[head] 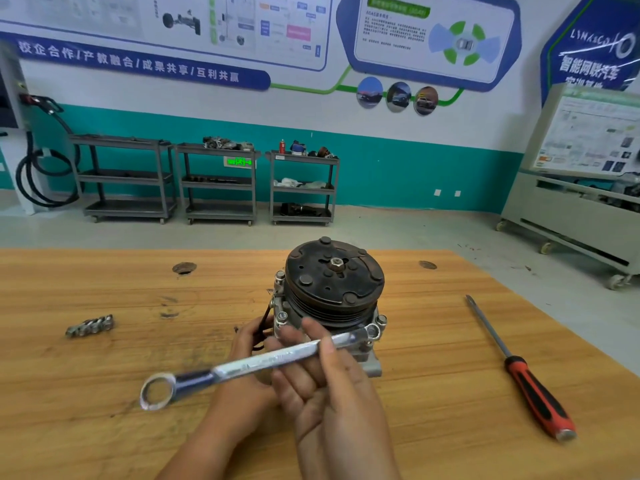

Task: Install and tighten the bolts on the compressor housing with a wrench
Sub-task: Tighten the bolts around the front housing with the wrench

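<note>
**Visitor:** Where's the compressor [334, 306] sitting?

**Bystander:** Upright in the middle of the table [104, 427], black pulley [311, 268] facing up, right in front of the person.

**Visitor:** And the wrench [263, 360]?

**Bystander:** The right hand [332, 386] pinches its shaft about halfway along, thumb and fingers curled round it. The far ring end is down at the near right corner of the housing, just beside a bolt head [381, 319]. The other ring hangs out to the near left. I can't tell whether the ring is over a head.

**Visitor:** What's the left hand [242, 355] doing?

**Bystander:** It's against the near left side of the compressor, behind the wrench. Its fingers are hidden, so I can't say whether they grip.

**Visitor:** So how should this step go?

**Bystander:** I'd say seat the ring fully and squarely on the head before pulling, or it may slip and round the corners. Move the grip out toward the free end for leverage. Brace the body hard with the other hand, since it stands tall and could tip. Snug the bolts in turn, not one all the way.

**Visitor:** Any left to fit?

**Bystander:** There's a little heap of loose bolts [90, 325] on the left of the table. A screwdriver [519, 365] lies well off to the right.
</note>
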Available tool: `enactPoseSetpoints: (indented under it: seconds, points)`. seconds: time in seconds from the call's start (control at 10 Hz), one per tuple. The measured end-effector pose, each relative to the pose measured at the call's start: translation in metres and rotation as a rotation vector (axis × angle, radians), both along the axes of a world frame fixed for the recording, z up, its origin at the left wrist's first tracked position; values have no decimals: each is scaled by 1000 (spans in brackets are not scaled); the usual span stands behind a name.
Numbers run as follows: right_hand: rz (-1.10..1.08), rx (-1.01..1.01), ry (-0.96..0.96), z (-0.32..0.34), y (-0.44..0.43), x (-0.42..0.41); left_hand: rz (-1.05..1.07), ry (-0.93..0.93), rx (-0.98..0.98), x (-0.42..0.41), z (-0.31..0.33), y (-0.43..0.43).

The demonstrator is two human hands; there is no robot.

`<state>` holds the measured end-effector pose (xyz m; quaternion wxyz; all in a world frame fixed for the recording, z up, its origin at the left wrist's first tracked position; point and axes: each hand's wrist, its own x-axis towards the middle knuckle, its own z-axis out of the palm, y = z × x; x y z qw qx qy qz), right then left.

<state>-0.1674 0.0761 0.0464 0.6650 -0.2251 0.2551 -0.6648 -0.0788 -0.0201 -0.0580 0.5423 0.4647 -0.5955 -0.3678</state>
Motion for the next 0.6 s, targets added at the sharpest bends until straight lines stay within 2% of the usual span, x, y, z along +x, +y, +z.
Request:
enactPoseSetpoints:
  seconds: [0.1,0.2,0.3,0.4,0.5,0.6]
  points:
    - [76,1,75,6,28,-20,-50,19,-46,1,-3,1]
    - [132,13,232,-3,43,-51,-77,-27,-11,7,-8,0]
    - [39,-32,439,-11,37,-91,-92,-35,-2,8,-5,0]
    - [-61,-111,938,4,18,-139,-83,-45,5,7,-3,1]
    - [-22,-292,1510,33,1,-176,-90,-41,-4,8,-2,3]
    - [105,-462,2002,65,-14,-182,-93,-38,3,9,0,4]
